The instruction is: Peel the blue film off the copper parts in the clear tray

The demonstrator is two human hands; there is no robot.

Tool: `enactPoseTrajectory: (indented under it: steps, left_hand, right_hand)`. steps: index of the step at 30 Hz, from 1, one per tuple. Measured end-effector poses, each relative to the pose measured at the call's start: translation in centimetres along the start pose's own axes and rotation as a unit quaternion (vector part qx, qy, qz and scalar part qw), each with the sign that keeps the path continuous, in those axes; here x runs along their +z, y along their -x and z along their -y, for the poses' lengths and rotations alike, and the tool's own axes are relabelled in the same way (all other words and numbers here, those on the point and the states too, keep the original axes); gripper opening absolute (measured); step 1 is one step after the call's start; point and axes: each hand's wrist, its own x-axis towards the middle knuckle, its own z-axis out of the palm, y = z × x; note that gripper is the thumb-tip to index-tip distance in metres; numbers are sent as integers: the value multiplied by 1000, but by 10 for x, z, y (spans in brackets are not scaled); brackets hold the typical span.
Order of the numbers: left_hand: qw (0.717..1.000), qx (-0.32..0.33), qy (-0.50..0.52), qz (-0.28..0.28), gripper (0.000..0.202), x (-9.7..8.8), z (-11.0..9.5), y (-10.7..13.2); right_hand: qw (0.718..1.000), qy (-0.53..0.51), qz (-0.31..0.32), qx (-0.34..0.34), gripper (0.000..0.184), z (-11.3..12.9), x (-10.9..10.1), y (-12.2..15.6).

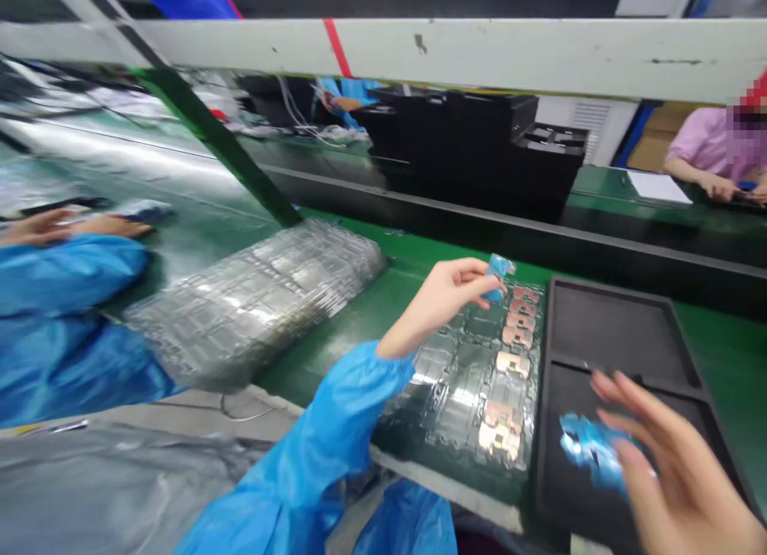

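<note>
Left hand [443, 299]: raised above the far end of the clear tray [447, 399], grip closed, thumb and fingertips pinching a small blue piece [498, 269] that is held in the air, clear of the tray. The clear tray lies flat on the green counter [359, 307]; its right-hand column of pockets carries copper-coloured parts [513, 363], while the pockets to the left look glossy and their contents cannot be told. Just beside it to the right, edges touching or nearly so, sits a black tray [611, 331] with a ridge dividing it into a far and a near compartment. In the near compartment lies a crumpled cluster of blue scraps [584, 447]. Right hand [665, 459]: over that near compartment, grip open, fingers spread, fingertips just beside the blue scraps; blur hides whether they touch. A blue sleeve [323, 451] covers the left forearm to the wrist. Left of the clear tray, a wrapped stack [257, 299] of clear trays rests tilted on the counter. Far left, a co-worker's blue sleeve [65, 275] and hand [36, 226]. Behind the counter, stacked black trays [473, 140]; far right, a person in pink [707, 144] at another counter.
</note>
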Motion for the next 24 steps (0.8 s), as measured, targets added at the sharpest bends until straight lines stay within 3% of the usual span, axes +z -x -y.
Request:
enactPoseTrajectory:
  steps: [2,4,7,13,20,24]
  left_hand:
    - [992,-23,119,25,13,29,-19,53]
    - [983,-52,178,8,11,49,-28,93]
    - [975,-70,207,-38,11,65,-23,124]
    - [972,-71,218,-48,22,75,-3,142]
    - [982,-37,159,-99,12,86,7,154]
    - [985,-13,107,-132,26,89,11,150]
  right_hand:
    - [990,-88,17,110,48,25,37,-24]
    - [972,-192,23,137,43,37,67,-44]
    - [957,-229,6,176,18,43,89,-50]
    - [937,-276,-28,212,29,47,92,-27]
    - [933,-257,-77,241,28,53,98,-22]
    - [936,-242,-101,236,29,53,101,-19]
